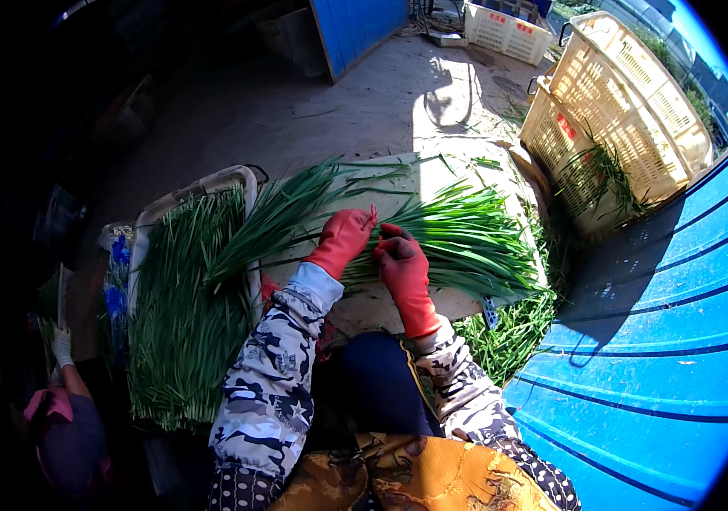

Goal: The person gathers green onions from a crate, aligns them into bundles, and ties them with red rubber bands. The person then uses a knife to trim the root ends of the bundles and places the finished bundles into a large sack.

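My left hand [343,237], in a red rubber glove, is closed above the stalk end of a bunch of green leafy stalks, likely garlic chives [466,236]. A thin red strip [373,213] sticks up at its fingertips. My right hand [405,263], gloved alike with dark, soiled fingertips, pinches a small red end close to the left hand. The bunch lies on a pale board [364,306], leaves fanned to the right in sunlight. Whether both red bits are one strip is hidden by the fingers. Another loose bunch [293,204] leans leftward from the board.
A white crate [252,204] packed with chives stands at left. Stacked cream plastic crates [619,102] rise at upper right beside a blue corrugated metal wall [658,332]. Leaf trimmings [504,338] lie under the board's right side. A person's gloved hand [62,347] shows far left.
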Available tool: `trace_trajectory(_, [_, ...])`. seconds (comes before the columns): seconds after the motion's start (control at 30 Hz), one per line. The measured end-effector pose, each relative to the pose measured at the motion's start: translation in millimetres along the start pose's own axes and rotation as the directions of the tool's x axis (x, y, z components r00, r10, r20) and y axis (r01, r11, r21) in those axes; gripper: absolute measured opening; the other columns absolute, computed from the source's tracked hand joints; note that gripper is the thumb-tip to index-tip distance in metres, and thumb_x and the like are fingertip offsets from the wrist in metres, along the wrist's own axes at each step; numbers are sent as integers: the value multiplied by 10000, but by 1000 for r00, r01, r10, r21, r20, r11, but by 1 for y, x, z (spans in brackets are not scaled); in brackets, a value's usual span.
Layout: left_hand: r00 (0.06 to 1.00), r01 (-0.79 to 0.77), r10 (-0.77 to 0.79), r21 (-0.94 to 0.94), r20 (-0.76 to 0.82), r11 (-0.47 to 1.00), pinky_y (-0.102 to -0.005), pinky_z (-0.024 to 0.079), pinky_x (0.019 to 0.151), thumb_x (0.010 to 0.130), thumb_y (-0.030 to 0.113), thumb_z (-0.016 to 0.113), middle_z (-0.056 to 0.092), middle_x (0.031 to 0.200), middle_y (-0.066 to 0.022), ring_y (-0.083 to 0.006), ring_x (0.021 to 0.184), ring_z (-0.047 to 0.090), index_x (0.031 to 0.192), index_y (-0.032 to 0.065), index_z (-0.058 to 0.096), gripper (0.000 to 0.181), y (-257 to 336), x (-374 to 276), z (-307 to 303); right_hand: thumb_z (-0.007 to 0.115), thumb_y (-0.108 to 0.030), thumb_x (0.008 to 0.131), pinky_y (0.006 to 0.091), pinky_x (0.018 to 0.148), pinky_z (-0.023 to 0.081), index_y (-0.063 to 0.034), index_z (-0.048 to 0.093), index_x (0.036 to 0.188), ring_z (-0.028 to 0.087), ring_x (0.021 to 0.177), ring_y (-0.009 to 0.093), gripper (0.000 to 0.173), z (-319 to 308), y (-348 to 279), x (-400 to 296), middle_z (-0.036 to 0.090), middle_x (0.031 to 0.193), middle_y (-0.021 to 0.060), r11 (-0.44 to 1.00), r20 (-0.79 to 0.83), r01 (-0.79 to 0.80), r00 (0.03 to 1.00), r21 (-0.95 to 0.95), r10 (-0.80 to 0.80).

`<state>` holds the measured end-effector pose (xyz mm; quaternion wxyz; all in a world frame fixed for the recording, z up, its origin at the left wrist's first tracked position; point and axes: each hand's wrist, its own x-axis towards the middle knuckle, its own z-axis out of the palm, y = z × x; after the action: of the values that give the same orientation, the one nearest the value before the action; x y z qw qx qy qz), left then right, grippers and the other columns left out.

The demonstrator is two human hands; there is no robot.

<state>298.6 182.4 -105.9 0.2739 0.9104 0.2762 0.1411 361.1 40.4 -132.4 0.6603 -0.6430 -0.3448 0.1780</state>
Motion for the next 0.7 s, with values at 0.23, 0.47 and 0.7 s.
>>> trace_trajectory(0.23, [996, 41, -43, -39, -72, 998, -493, 479, 654, 976, 407, 438, 658, 864, -186, -408, 796, 625, 870, 81, 688, 424, -20, -5, 23, 693, -17, 745, 290, 732, 501, -35, 636, 781, 642, 862, 185, 70, 0, -16, 2, 644, 1140, 55, 975, -39, 93, 994, -202, -103])
trace_trajectory(0.47, [996, 76, -68, 142, -58, 987, -440, 496, 626, 898, 300, 516, 663, 850, -163, -369, 774, 636, 798, 91, 670, 278, 9, -14, 15, 693, -159, 715, 337, 799, 503, -19, 684, 749, 645, 932, 248, 144, -9, -15, 32, 688, 1003, 70, 924, 135, -60, 984, -378, 119])
trace_trajectory(0.7, [992, 34, -41, -62, -115, 997, -438, 519, 685, 828, 242, 583, 678, 905, -157, -367, 831, 654, 859, 111, 686, 169, 5, -21, 14, 697, -194, 698, 346, 798, 495, -12, 704, 762, 643, 938, 259, 193, -9, -1, 39, 695, 958, 93, 939, 145, -155, 968, -307, 207])
